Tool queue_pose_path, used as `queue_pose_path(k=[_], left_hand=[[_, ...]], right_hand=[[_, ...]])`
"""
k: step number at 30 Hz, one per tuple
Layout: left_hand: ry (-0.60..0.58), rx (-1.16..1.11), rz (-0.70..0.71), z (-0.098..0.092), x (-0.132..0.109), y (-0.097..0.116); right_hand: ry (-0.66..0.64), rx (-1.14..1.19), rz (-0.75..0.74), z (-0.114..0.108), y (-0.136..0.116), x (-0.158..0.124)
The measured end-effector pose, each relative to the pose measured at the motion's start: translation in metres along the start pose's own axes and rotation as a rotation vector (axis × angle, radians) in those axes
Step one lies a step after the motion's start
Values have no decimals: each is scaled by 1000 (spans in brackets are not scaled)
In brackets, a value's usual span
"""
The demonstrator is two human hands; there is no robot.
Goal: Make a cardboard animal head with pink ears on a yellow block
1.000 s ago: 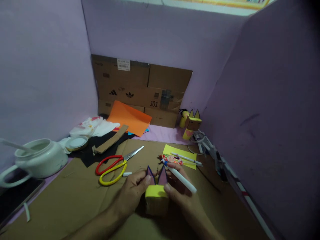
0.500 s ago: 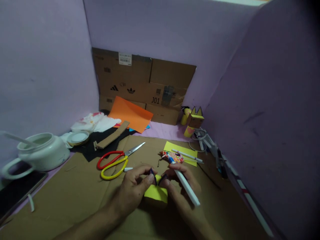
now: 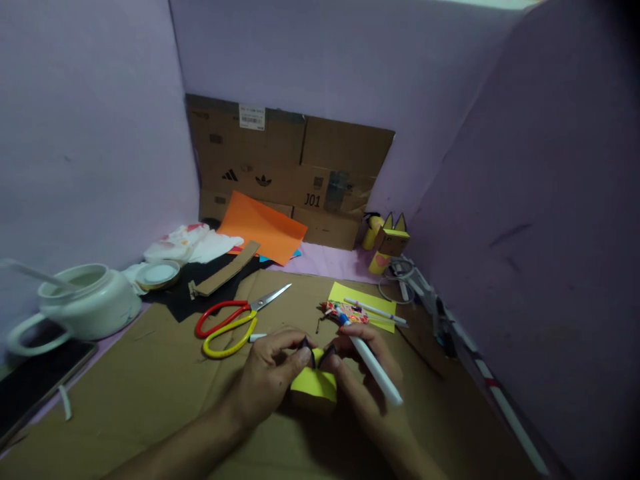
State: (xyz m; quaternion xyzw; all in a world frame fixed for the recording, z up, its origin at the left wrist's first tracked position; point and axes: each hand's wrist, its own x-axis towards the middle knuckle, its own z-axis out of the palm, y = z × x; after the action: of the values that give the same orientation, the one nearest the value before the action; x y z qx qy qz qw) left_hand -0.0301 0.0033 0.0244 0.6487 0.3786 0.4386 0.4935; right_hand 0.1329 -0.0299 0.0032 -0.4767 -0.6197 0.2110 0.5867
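A small box-like paper craft (image 3: 314, 385) with a yellow top and a shaded brown front stands between my hands near the front middle. Two dark pointed pieces, like ears, rise from its top. My left hand (image 3: 273, 370) pinches the left dark piece between thumb and fingers. The right dark piece is pinched by my right hand (image 3: 367, 367), which also holds a white marker (image 3: 377, 373) slanting across its fingers, blue end up and away. Red-and-yellow-handled scissors (image 3: 240, 320) lie open-bladed to the left of my left hand, close to a white marker cap-like piece (image 3: 257, 338).
Yellow paper (image 3: 343, 291) bears a patterned pouch (image 3: 357, 313) and a thin white pen (image 3: 375, 310). A white pot (image 3: 93, 307) stands left on a dark phone-like slab (image 3: 83, 350). Orange paper (image 3: 265, 230), a cardboard strip (image 3: 227, 270) and an eared box figure (image 3: 395, 241) are farther back.
My hands keep their pinch on the two dark pieces, and the marker stays in my right hand. The whole view has shifted very slightly.
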Motion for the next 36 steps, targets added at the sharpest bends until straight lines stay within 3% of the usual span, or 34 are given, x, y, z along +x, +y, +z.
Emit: queue_pose_path(k=[13, 17, 21, 25, 30, 36], left_hand=[[-53, -16, -75, -5, 0, -2], [-217, -39, -152, -17, -3, -7], [-384, 199, -261, -24, -3, 2], [-321, 223, -314, -18, -2, 9], [-271, -149, -265, -15, 3, -5], [-221, -339, -295, -14, 4, -12]], right_hand=[[28, 43, 54, 2, -2, 0], [-53, 175, 136, -4, 2, -2], [-71, 315, 198, -14, 9, -2], [-74, 417, 232, -21, 13, 3], [-139, 422, 299, -20, 15, 5], [-245, 446, 377, -10, 16, 1]])
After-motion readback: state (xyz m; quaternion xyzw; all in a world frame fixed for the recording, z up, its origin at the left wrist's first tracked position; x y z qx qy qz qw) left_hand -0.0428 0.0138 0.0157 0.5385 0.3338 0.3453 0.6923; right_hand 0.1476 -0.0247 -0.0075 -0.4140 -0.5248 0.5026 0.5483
